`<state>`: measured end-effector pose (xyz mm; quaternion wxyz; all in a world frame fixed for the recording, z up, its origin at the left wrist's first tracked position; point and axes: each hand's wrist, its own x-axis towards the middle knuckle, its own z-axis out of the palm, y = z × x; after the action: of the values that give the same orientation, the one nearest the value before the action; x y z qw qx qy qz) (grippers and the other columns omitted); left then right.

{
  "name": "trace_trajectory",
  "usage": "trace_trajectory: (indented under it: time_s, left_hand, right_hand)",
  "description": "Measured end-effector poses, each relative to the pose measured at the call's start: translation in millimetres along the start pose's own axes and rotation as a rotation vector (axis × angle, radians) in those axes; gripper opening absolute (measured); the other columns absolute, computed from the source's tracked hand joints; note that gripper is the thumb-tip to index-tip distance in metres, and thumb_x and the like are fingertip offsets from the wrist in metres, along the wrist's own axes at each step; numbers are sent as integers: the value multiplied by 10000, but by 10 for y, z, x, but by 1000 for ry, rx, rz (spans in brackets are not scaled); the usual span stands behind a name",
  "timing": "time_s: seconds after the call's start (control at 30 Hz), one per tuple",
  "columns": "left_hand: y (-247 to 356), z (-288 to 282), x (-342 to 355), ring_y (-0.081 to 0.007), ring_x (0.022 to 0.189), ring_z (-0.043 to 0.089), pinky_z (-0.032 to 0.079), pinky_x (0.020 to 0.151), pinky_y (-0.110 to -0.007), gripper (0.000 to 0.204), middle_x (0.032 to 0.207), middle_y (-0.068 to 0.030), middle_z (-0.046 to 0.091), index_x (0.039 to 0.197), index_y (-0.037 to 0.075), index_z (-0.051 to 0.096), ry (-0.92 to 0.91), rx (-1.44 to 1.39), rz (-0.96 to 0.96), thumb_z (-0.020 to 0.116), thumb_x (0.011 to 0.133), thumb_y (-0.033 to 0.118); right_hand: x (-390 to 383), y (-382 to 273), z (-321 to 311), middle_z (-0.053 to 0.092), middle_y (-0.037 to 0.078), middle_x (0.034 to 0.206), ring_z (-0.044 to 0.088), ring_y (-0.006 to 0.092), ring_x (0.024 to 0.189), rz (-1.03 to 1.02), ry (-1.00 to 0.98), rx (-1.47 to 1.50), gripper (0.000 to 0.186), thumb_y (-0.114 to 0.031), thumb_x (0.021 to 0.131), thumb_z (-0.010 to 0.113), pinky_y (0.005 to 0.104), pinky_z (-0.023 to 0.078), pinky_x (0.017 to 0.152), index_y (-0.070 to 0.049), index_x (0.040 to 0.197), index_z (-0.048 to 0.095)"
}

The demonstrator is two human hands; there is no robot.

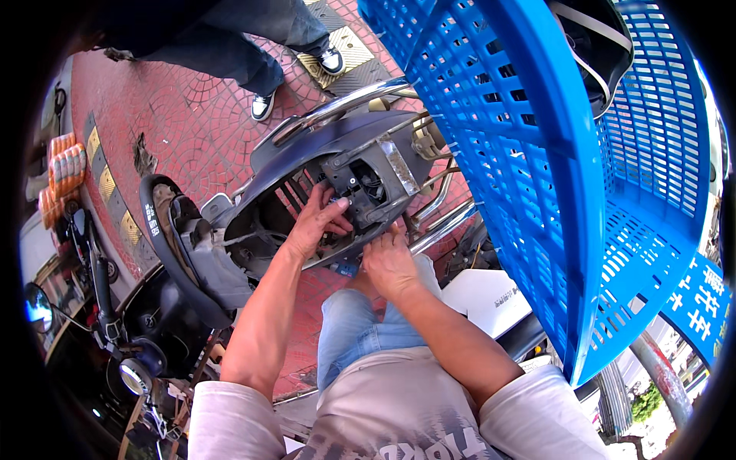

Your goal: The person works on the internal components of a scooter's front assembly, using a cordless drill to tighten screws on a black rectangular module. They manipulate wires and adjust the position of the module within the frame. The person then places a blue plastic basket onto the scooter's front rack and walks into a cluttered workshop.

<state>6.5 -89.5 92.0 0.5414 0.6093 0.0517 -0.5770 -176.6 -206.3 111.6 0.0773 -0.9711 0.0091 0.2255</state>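
Observation:
A dark scooter body (337, 126) without its seat stands in front of me, its inner frame laid bare. My left hand (314, 222) reaches into the opening, fingers apart, thumb and fingertips against a black inner bracket (356, 195). Nothing shows in that hand. Lower and to the right, my right hand (389, 262) is closed at the near side edge of the body. Its fingertips are partly hidden, and what they grip cannot be made out. A metal plate (401, 165) and chromed rails (345, 103) sit at the rear of the scooter.
A large blue plastic basket (506, 153) rises close on my right, with a dark bag (594, 46) in it. Across the red paving (192, 100) a person in jeans (253, 54) stands nearby. Another scooter's handlebar (100, 284) is at the left, near orange-wrapped rolls (67, 165).

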Motion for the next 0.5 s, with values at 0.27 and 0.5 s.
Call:
trace_trajectory:
  time_s: [0.27, 0.5]
  left_hand:
    - [165, 66, 228, -245, 875, 736, 616, 744, -356, 790, 1236, -205, 648, 1488, -4, 383, 83, 109, -110, 684, 1003, 543]
    - [127, 175, 310, -170, 768, 678, 628, 697, -368, 698, 1010, -90, 642, 1406, 23, 454, 129, -66, -49, 752, 975, 484]
  right_hand:
    - [15, -26, 298, 707, 74, 941, 640, 270, 968, 67, 94, 90, 197, -258, 923, 632, 405, 429, 811, -110, 987, 745]
    - [-17, -88, 610, 697, 57, 916, 637, 230, 938, 208, 279, 248, 177, -250, 898, 643, 379, 425, 807, -108, 955, 732]
